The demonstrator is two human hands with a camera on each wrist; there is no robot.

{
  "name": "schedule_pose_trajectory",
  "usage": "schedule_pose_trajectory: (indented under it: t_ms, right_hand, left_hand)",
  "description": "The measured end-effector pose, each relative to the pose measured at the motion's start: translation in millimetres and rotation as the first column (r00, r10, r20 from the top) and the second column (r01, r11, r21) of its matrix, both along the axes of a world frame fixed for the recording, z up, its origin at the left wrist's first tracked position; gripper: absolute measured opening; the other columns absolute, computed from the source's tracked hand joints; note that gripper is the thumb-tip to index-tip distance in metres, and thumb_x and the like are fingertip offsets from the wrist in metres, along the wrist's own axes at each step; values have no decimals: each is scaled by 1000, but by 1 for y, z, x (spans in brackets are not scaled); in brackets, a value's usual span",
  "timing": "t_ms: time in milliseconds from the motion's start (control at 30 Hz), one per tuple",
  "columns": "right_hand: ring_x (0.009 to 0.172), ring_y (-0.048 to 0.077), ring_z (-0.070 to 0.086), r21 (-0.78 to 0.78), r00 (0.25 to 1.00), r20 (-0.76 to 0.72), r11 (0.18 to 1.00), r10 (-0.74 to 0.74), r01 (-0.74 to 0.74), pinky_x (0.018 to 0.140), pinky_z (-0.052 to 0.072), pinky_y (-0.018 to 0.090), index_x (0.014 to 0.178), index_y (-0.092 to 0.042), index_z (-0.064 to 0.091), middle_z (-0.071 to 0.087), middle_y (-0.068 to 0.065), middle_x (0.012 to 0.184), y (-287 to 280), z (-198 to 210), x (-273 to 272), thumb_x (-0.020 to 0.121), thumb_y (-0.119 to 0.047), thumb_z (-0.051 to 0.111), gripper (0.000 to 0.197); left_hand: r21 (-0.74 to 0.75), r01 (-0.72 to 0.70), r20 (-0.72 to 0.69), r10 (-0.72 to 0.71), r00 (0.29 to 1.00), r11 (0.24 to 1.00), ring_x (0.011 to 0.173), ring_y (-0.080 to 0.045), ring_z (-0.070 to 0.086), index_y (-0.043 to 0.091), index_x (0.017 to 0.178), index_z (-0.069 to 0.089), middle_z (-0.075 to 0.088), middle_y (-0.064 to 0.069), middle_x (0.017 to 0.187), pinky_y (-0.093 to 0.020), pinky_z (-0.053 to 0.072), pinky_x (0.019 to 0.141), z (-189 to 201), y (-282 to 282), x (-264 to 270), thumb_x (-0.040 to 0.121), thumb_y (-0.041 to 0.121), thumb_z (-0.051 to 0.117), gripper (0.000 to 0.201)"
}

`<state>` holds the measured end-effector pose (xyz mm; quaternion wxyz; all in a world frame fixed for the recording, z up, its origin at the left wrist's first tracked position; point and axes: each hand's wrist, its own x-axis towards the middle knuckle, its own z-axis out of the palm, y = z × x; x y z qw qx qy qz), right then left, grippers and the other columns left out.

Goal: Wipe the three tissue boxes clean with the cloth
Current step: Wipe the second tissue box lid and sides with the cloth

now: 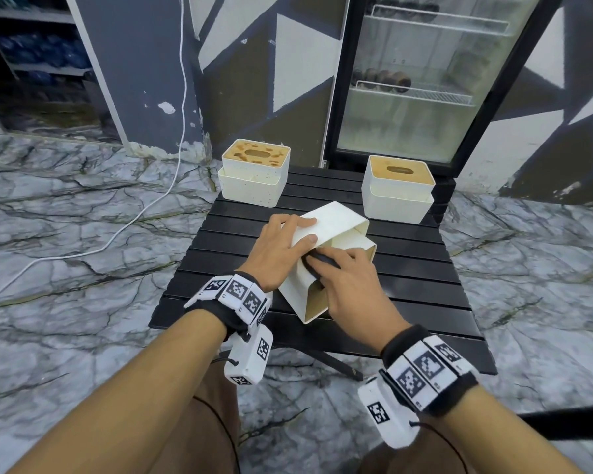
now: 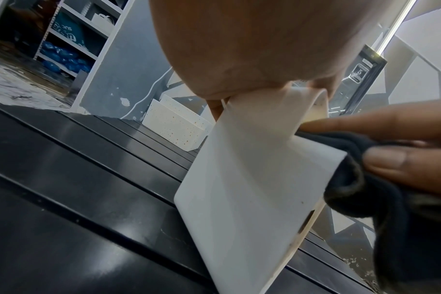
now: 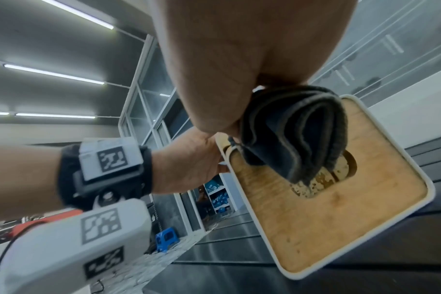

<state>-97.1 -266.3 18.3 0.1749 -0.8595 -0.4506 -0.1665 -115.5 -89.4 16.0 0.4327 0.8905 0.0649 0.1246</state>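
I had the near box (image 1: 329,230) tipped on its side on the tabletop (image 1: 408,268), its wooden lid (image 3: 340,214) facing back toward me. My left hand (image 1: 281,248) lay over its upper white wall, fingers (image 1: 305,223) spread flat and the thumb pressed along the edge, steadying it rather than gripping. My right hand (image 1: 350,282) held the dark cloth (image 1: 317,260) bunched under curled fingers (image 2: 395,165) and pressed it to the side wall where that wall meets the lid end. From the right wrist the folded cloth (image 3: 292,135) hung just over the lid's oval slot.

I judged this to be the first of three boxes, with the wiping of its wall in hand. The far left box (image 1: 254,176) stood upright at the back of the tabletop, its lid blotched and its walls speckled; the far right box (image 1: 399,188) stood upright too, well apart from it, its lid looking cleaner.

Next I would need to draw the cloth along the wall while the left hand kept the box from sliding, then turn the box to reach its other faces and lid.
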Motion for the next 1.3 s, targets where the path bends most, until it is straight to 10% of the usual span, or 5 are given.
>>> schedule_pose_trajectory:
  t_ms: [400, 567, 933, 1300]
  right_hand:
    - [96, 29, 43, -14, 994, 84, 998, 69, -68, 71, 50, 45, 123, -17, 60, 54, 1, 130, -4, -15, -14, 71, -6, 44, 56]
    - [104, 26, 47, 42, 970, -7, 969, 243, -243, 95, 41, 34, 125, -17, 61, 54, -2, 132, -27, -11, 12, 81, 0, 53, 48]
    - [111, 26, 44, 45, 992, -126, 999, 10, -4, 98, 41, 47, 127, -17, 59, 52, 1, 132, -62, -6, 75, 88, 2, 52, 44]
    - [118, 2, 42, 226, 904, -427, 968, 0, 107, 104, 29, 13, 125, -25, 60, 48, -7, 129, -59, -2, 79, 95, -2, 46, 40]
  left_hand:
    - [26, 11, -5, -11, 1000, 1000, 129, -18, 34, 33, 138, 47, 35, 2, 133, -29, 28, 104, 1, 1, -1, 90, 58, 44, 55]
    - [41, 22, -17, -22, 1000, 999, 129, -15, 34, 35, 139, 46, 35, 4, 133, -30, 28, 108, 1, 2, -2, 68, 79, 38, 83]
    - [49, 28, -64, -24, 998, 998, 129, -17, 35, 36, 141, 42, 32, 5, 135, -33, 33, 107, 3, 1, -4, 82, 64, 47, 65]
    - [11, -28, 37, 28, 999, 1000, 118, -6, 42, 37, 136, 55, 42, 8, 132, -21, 32, 98, 8, 0, -9, 93, 46, 63, 45]
